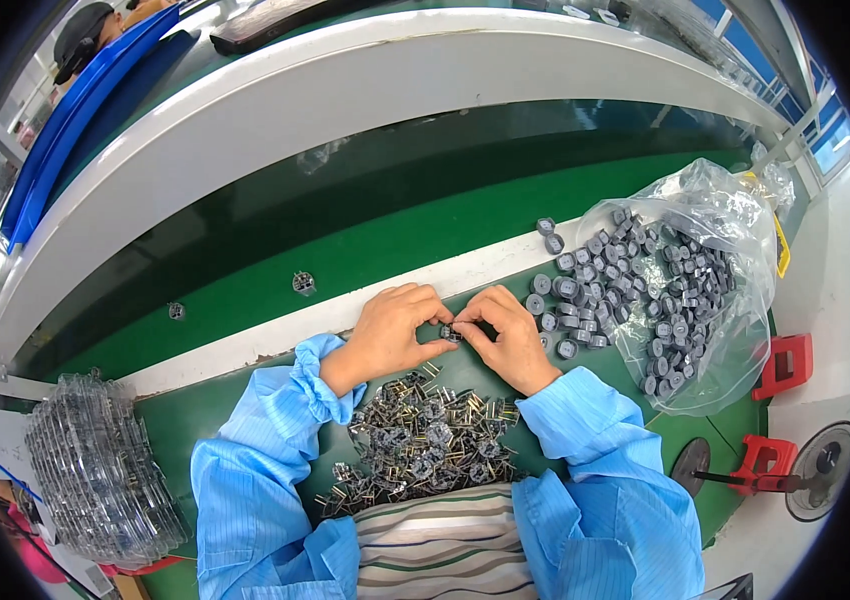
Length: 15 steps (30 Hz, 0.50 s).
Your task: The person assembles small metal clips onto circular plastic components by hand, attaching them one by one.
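Note:
Both hands meet over the green bench around one small dark part (451, 333) with metal bits, too small to name exactly. My left hand (395, 330) pinches it between thumb and forefinger from the left. From the right, my right hand (505, 335) closes thumb and forefinger at the same part. Just below the hands lies a heap of small dark parts with brass-coloured metal pins (435, 435), close to my body. To the right of my right hand, many round grey caps (595, 280) lie loose and spill from a clear plastic bag (720, 370).
Stacked clear plastic trays (100, 470) stand at the left. Beyond a white strip (245, 345), two small parts sit on green, one of them a round pronged piece (304, 284). A white shelf edge (345, 60) arches across the far side. Red stools (785, 365) stand at the right.

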Each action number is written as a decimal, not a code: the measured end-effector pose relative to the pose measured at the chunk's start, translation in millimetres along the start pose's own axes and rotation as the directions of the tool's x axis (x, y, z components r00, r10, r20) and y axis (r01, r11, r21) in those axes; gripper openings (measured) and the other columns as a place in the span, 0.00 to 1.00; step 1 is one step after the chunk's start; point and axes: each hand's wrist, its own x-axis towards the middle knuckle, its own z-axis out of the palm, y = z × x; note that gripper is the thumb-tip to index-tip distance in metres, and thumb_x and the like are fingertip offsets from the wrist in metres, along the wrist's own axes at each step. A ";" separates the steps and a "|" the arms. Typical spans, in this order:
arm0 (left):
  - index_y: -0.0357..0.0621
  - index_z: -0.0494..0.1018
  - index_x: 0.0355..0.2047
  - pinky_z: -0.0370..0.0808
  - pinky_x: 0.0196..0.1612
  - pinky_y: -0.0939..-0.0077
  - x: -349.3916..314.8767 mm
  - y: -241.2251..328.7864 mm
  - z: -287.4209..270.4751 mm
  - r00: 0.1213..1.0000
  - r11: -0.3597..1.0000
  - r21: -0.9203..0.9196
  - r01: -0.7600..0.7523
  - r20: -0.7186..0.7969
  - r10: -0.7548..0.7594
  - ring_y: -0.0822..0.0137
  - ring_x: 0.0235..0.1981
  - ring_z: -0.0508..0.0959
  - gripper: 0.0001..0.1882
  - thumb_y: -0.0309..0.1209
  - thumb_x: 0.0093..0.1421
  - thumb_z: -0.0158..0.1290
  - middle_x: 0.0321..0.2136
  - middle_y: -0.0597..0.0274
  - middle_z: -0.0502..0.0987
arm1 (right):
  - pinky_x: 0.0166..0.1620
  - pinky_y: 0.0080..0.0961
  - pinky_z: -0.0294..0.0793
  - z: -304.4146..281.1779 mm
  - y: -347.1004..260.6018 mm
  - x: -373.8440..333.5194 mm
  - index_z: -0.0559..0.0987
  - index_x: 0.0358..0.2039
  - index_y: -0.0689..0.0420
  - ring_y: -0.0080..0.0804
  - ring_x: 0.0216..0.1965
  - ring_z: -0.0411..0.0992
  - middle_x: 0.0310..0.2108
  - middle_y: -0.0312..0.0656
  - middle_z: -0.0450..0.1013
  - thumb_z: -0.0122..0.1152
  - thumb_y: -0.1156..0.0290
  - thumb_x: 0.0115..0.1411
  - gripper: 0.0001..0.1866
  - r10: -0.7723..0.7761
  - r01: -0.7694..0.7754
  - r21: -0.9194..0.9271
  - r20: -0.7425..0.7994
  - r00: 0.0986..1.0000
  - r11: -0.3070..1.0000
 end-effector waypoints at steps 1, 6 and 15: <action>0.46 0.82 0.38 0.78 0.44 0.61 -0.3 0.4 -0.3 1.000 1.000 0.005 0.006 0.010 -0.006 0.56 0.41 0.82 0.18 0.39 0.51 0.74 0.35 0.62 0.81 | 0.37 0.33 0.75 0.8 0.5 0.0 0.82 0.33 0.62 0.39 0.38 0.76 0.35 0.42 0.77 0.75 0.80 0.57 0.07 0.003 -0.003 -0.001 0.002 1.000 1.000; 0.46 0.81 0.37 0.78 0.44 0.61 -2.5 -1.5 -0.2 1.000 1.000 0.012 0.003 0.003 -0.003 0.56 0.41 0.82 0.18 0.40 0.51 0.75 0.35 0.62 0.81 | 0.36 0.37 0.75 -0.3 -7.1 7.5 0.79 0.32 0.60 0.44 0.35 0.74 0.33 0.42 0.74 0.75 0.81 0.52 0.11 -0.222 0.219 -0.182 0.003 0.975 0.959; 0.46 0.83 0.35 0.77 0.43 0.61 2.9 -0.1 4.3 1.000 1.000 -0.027 -0.007 -0.002 0.007 0.57 0.39 0.82 0.17 0.40 0.51 0.75 0.33 0.64 0.80 | 0.37 0.39 0.75 1.2 -3.3 -1.2 0.79 0.33 0.60 0.45 0.37 0.75 0.33 0.43 0.74 0.73 0.81 0.53 0.09 -0.162 0.163 -0.210 0.022 0.986 0.964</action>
